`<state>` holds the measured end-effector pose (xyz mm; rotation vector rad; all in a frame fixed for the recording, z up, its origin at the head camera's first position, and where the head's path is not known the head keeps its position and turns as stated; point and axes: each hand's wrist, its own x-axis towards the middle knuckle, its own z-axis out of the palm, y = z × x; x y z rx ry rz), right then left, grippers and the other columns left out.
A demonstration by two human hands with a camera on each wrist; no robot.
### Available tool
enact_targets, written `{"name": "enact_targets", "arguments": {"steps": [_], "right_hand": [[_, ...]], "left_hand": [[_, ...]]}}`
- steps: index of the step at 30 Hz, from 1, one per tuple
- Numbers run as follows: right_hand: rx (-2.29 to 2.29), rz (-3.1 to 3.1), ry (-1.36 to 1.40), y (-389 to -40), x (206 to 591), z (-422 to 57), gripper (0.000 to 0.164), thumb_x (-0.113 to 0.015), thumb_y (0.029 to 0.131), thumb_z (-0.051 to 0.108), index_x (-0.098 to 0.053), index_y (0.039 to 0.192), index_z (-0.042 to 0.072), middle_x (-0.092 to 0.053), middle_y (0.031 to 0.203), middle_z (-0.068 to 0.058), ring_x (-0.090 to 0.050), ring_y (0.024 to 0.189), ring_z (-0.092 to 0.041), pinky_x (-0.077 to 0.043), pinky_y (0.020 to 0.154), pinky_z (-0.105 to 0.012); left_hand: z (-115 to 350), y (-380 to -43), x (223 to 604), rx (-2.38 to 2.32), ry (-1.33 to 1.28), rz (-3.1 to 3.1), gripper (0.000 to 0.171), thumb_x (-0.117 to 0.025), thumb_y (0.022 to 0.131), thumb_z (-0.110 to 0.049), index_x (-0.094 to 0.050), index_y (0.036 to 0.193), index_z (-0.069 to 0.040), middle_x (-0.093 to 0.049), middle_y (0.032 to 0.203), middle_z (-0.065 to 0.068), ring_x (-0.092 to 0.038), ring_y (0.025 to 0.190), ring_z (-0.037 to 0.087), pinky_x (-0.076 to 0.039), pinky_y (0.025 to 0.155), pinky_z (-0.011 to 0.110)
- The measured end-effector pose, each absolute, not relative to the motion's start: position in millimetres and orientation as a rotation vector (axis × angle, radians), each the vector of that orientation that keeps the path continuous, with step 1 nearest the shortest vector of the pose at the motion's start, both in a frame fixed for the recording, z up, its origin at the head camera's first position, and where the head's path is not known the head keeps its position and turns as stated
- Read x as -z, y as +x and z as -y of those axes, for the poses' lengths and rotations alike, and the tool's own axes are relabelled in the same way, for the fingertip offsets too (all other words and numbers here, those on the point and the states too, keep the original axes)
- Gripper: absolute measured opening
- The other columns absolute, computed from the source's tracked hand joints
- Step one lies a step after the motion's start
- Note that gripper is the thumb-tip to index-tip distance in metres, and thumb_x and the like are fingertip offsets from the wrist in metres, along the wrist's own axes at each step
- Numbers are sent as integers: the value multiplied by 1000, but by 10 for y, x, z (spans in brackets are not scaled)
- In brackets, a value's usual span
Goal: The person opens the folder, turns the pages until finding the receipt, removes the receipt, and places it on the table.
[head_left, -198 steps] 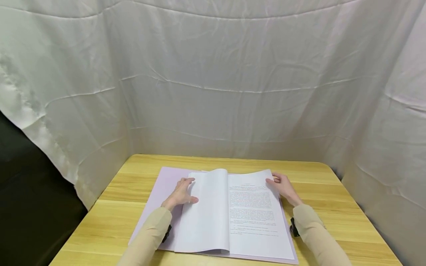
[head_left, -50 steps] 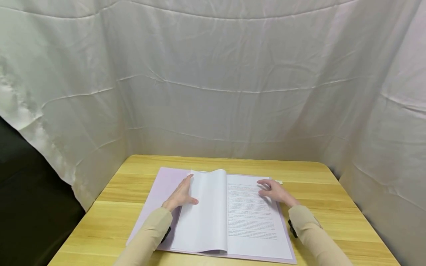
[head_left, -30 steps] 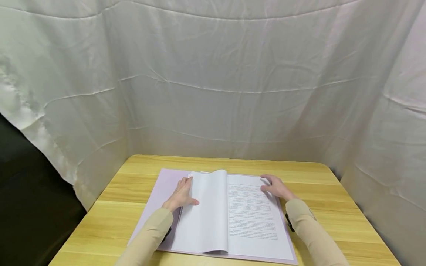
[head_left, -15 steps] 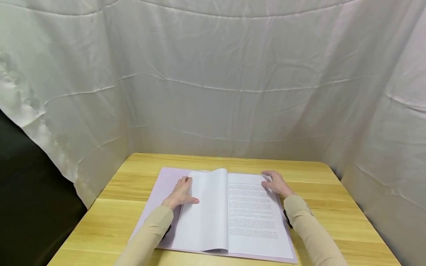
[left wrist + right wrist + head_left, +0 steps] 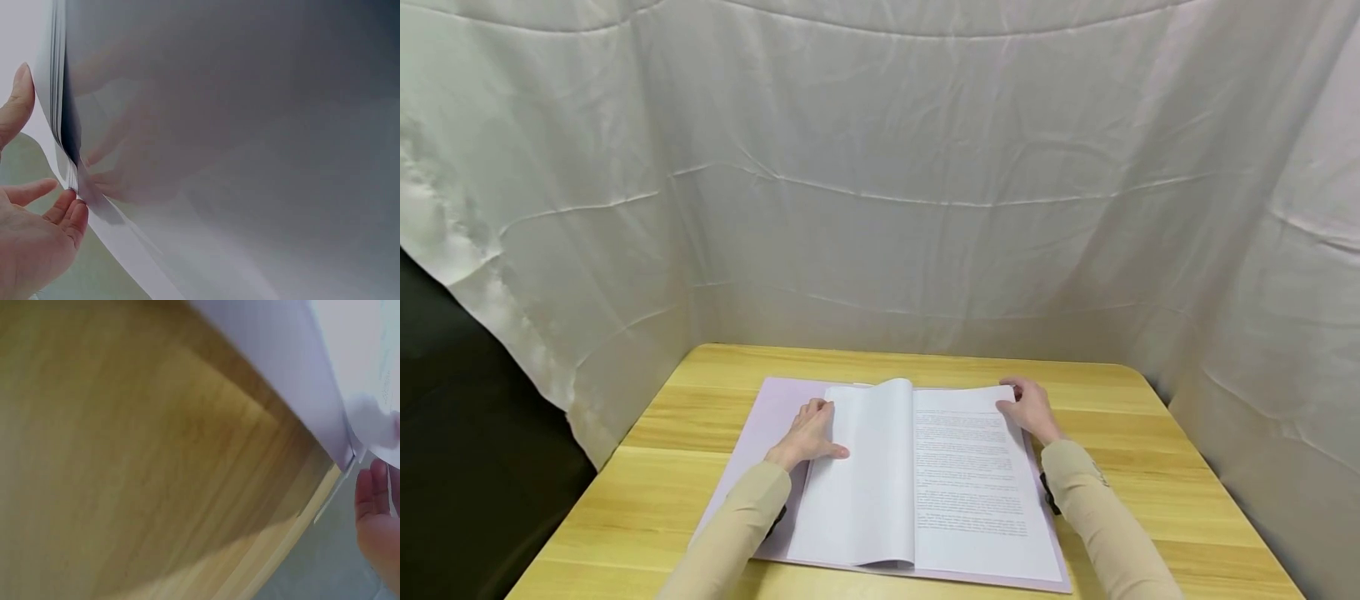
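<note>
Right hand (image 5: 1032, 410): pinching page (image 5: 970, 475), corner raised, earlier flat. Left hand (image 5: 807, 435): loose against sheets (image 5: 868, 492). Page's long axis: between hands, top pointing forward.

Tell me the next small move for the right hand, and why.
Probably lift the printed page and turn it leftward: the right hand pinches its raised far corner, while the left hand rests at the outer edge of the left pages, likely steadying them.
</note>
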<state>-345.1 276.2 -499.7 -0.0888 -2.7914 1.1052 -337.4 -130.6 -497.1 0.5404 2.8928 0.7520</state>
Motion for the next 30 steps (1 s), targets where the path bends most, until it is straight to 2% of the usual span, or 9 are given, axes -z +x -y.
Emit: {"name": "enact_targets", "arguments": {"steps": [5,8,9,11,15,18,21,30], "right_hand": [[-1164,2774,-172,-3442,4981,-2757,43,-70,91,10,-59,128,-9,-62,99,-20,-53,86,-26,-42,71,-28],[-1167,2765,-183,-3437,4963,-2759,38,-69,93,13,-63,120,-12,-61,96,-19,-52,85,-25,-40,69,-28],[-1176,2767,-186,-3433,4953,-2759,39,-68,94,16,-63,121,-12,-62,99,-22,-54,87,-27,-43,71,-30],[-1211,2771,-177,-3422,4937,-2763,42,-66,97,20,-62,123,-12,-65,106,-27,-60,93,-31,-50,76,-34],[-1385,2782,-128,-3402,4920,-2763,49,-60,101,28,-57,132,-10,-66,121,-32,-69,96,-31,-59,81,-37],[-1546,2778,-80,-3395,4919,-2768,49,-57,103,30,-55,135,-7,-69,117,-30,-71,83,-21,-58,71,-29],[-1672,2776,-47,-3375,4906,-2779,54,-55,104,33,-49,142,-4,-69,117,-28,-70,78,-15,-60,67,-29],[-1994,2750,102,-3234,4802,-2845,69,-53,105,36,-23,158,4,-67,121,-29,-73,87,-21,-63,73,-38]], "left_hand": [[1305,-3371,4972,-775,555,-2879,92,-90,74,-25,-42,144,11,-42,145,32,-41,134,47,-34,117,60],[1311,-3371,4969,-803,574,-2864,92,-90,74,-23,-41,145,11,-42,145,32,-40,135,48,-33,117,61],[1315,-3371,4965,-817,580,-2855,93,-90,74,-22,-41,145,11,-41,146,33,-40,135,48,-32,118,62],[1327,-3374,4960,-851,584,-2831,93,-90,74,-21,-39,146,11,-40,147,33,-38,137,48,-30,119,63],[1342,-3384,4935,-907,574,-2776,95,-89,76,-20,-36,149,10,-36,151,33,-35,141,49,-25,121,64],[1343,-3389,4914,-931,562,-2746,93,-87,78,-20,-36,150,9,-34,153,32,-32,144,50,-23,122,64],[1345,-3393,4895,-962,569,-2730,91,-86,79,-20,-36,149,9,-34,153,32,-30,145,51,-23,122,65],[1335,-3371,4879,-1043,586,-2675,89,-83,82,-21,-35,150,8,-32,156,31,-25,147,52,-21,121,68]]}}
